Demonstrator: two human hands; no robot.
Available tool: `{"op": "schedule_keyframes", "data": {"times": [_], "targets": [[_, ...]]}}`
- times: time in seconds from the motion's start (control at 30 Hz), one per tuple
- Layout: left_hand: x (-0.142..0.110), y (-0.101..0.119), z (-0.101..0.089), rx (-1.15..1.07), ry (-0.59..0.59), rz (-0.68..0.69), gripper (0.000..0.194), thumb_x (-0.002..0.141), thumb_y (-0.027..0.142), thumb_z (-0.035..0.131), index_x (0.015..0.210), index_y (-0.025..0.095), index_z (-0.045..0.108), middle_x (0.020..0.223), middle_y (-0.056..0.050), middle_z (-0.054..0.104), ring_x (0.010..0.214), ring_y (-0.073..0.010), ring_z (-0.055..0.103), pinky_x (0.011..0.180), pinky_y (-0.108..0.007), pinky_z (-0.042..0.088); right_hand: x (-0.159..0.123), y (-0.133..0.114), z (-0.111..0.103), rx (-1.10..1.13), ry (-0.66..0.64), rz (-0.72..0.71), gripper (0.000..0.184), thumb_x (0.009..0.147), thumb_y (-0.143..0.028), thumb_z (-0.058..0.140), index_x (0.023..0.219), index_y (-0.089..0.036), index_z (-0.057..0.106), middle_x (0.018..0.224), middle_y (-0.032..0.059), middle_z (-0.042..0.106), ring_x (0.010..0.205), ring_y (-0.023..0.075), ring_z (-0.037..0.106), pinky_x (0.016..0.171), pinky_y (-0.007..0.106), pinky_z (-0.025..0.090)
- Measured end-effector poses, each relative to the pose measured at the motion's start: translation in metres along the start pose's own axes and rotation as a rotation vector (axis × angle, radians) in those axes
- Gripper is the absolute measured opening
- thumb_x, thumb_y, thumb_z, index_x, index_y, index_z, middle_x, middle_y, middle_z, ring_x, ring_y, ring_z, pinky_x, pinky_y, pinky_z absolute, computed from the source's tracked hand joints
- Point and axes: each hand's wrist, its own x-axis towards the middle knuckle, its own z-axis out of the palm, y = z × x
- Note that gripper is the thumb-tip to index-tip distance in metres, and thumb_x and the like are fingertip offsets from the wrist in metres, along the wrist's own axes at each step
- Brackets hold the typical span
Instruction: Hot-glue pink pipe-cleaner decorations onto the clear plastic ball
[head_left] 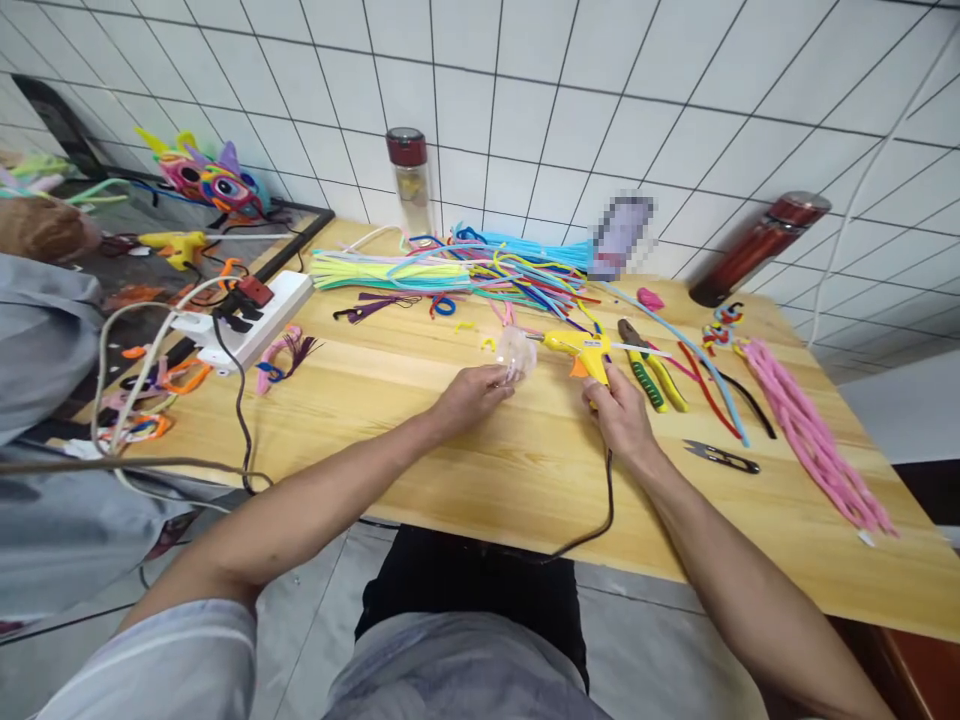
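Note:
My right hand (621,412) is wrapped round the handle of a yellow hot glue gun (589,347). A white glue stick (646,349) sticks out of its back, and a black cord hangs from the handle. In my left hand (474,398) a clear, rounded plastic piece (516,355) is pinched between thumb and fingers. The gun's nozzle points left and lies at the clear piece; whether they touch I cannot tell. Small bent yellow bits (487,344) lie just behind my left hand. To the right of the gun rest pliers (651,372) with green and yellow handles.
Bundles of coloured pipe cleaners (390,270) lie along the back. Thread snips (721,457) and pink pipe cleaners (814,435) are on the right. Two flasks, one clear (412,185) and one red (757,250), stand by the wall. A power strip (259,320) and another person's sleeve (45,340) are left.

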Motion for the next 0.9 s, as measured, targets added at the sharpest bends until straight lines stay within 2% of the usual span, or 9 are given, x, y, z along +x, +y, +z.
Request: {"op": "schedule_keyframes", "data": {"times": [0.1, 0.33, 0.53, 0.9], "targets": [[0.0, -0.002, 0.001, -0.028, 0.003, 0.026, 0.022, 0.094, 0.022, 0.063, 0.107, 0.021, 0.08, 0.123, -0.007, 0.081, 0.118, -0.0252, 0.075, 0.104, -0.035, 0.056, 0.001, -0.002, 0.001, -0.004, -0.01, 0.039, 0.022, 0.091, -0.047, 0.054, 0.081, -0.028, 0.053, 0.063, -0.0026, 0.057, 0.059, 0.0191, 0.053, 0.059, 0.034, 0.039], [0.0, -0.004, 0.002, -0.014, -0.019, 0.113, 0.016, 0.095, 0.021, 0.061, 0.095, 0.019, 0.077, 0.112, -0.008, 0.082, 0.111, -0.0246, 0.076, 0.1, -0.034, 0.056, 0.003, -0.005, 0.001, -0.031, -0.027, 0.063, 0.022, 0.089, -0.046, 0.052, 0.081, -0.026, 0.054, 0.063, -0.0026, 0.056, 0.06, 0.0191, 0.053, 0.062, 0.034, 0.038], [0.0, 0.003, -0.001, 0.014, -0.049, 0.105, 0.016, 0.097, 0.022, 0.059, 0.098, 0.02, 0.075, 0.116, -0.007, 0.081, 0.114, -0.024, 0.074, 0.1, -0.034, 0.055, 0.003, -0.006, -0.001, -0.052, -0.028, 0.025, 0.023, 0.09, -0.046, 0.051, 0.078, -0.026, 0.053, 0.062, -0.0027, 0.055, 0.06, 0.0196, 0.053, 0.063, 0.034, 0.038], [0.001, -0.002, 0.002, 0.007, -0.017, 0.088, 0.014, 0.096, 0.022, 0.061, 0.091, 0.021, 0.075, 0.102, -0.006, 0.079, 0.101, -0.0229, 0.074, 0.095, -0.034, 0.056, -0.001, -0.011, -0.001, -0.103, 0.005, -0.001, 0.023, 0.09, -0.045, 0.051, 0.077, -0.027, 0.052, 0.061, -0.0024, 0.056, 0.06, 0.0205, 0.053, 0.063, 0.035, 0.036]]}}
